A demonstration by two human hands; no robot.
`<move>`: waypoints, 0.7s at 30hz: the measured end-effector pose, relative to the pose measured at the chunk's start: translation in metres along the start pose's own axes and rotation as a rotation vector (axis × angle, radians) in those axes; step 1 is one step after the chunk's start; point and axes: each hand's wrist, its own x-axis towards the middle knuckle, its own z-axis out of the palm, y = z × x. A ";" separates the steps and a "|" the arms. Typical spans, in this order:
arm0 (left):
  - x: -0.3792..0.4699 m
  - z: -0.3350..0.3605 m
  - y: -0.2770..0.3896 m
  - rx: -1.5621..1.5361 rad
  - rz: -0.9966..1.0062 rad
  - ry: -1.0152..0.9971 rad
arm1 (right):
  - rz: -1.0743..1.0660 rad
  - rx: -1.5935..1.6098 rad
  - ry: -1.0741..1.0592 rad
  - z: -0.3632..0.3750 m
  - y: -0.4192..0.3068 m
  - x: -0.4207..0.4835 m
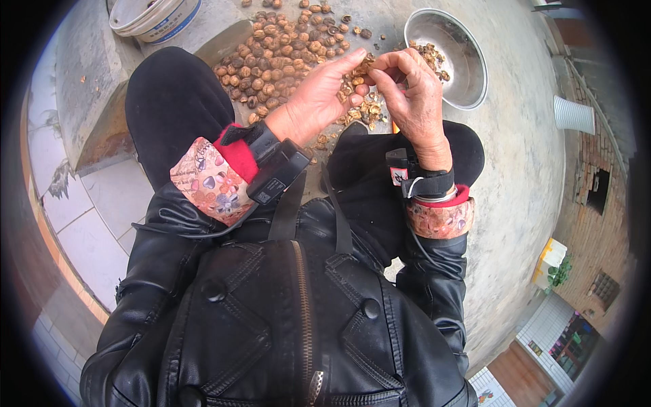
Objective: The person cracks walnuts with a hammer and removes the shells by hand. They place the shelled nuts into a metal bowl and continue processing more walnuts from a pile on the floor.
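Observation:
My left hand (316, 99) is palm-up, with pieces of a cracked walnut (358, 80) held in its curled fingers. Thumb and forefinger of my right hand (416, 96) pinch at the same walnut from the other side; the exact contact is partly hidden. Beneath both hands lies a scatter of broken walnut shells (373, 109). To the left spreads a large heap of whole walnuts (274, 61) on the concrete floor. A metal basin (465, 76) behind my right hand contains walnut pieces (430, 55). Part of an orange object (395, 127) shows below my right hand.
At the upper left stands a white plastic bucket (155, 20) bearing writing. A concrete step (104, 96) rises beside my left knee. Off to the right are a white ribbed container (573, 115), a brick wall (585, 168) and a white box (549, 262) near a green plant (560, 272).

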 end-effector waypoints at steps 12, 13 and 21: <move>-0.001 0.002 0.002 -0.063 0.016 0.053 | 0.088 0.106 -0.066 -0.010 -0.001 0.001; -0.001 0.000 0.002 -0.059 0.002 0.010 | 0.110 0.123 -0.001 -0.007 -0.002 0.001; 0.000 -0.005 0.000 -0.046 -0.011 -0.048 | -0.024 -0.037 0.050 0.005 -0.002 -0.001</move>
